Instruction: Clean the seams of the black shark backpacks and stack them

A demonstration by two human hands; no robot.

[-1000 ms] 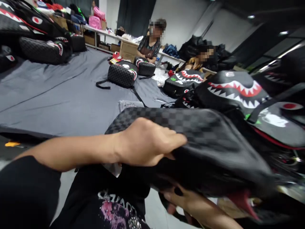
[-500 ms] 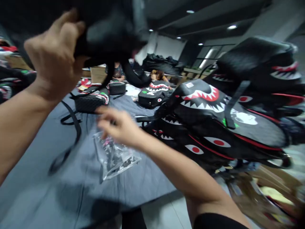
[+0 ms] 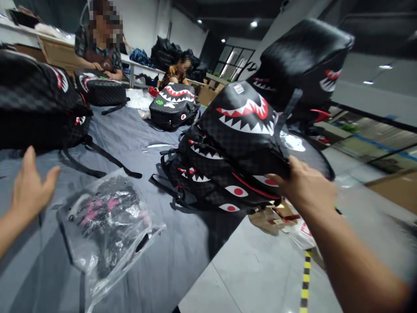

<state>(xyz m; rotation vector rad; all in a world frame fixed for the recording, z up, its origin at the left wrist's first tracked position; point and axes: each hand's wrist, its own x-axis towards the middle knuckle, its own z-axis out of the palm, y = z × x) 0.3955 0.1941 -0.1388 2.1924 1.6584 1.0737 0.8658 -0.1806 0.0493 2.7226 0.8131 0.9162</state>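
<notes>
On the right, my right hand [image 3: 308, 187] grips the edge of a black backpack [image 3: 241, 130] with a printed shark mouth, high in a leaning pile. The thumb lies below the edge and the fingers above it. My left hand [image 3: 34, 187] is open, thumb and fingers apart, holding nothing. Just beyond it, a dark checkered backpack [image 3: 35, 102] lies at the left, cut off by the frame. Between my hands, a clear plastic bag [image 3: 110, 217] with pink marks lies on the grey cloth-covered table [image 3: 156, 278].
More shark-print backpacks stand farther back, one near the middle [image 3: 172, 106] and one to its left [image 3: 102, 92]. Two people [image 3: 99, 48] are behind the table. Past the right table edge lie a pale tiled floor [image 3: 228, 278], yellow-black tape [image 3: 305, 278] and cardboard.
The dark bag my left hand held up high is out of that hand, which has opened. My right hand has gone from above the plastic bag to the backpack pile. The view has shifted.
</notes>
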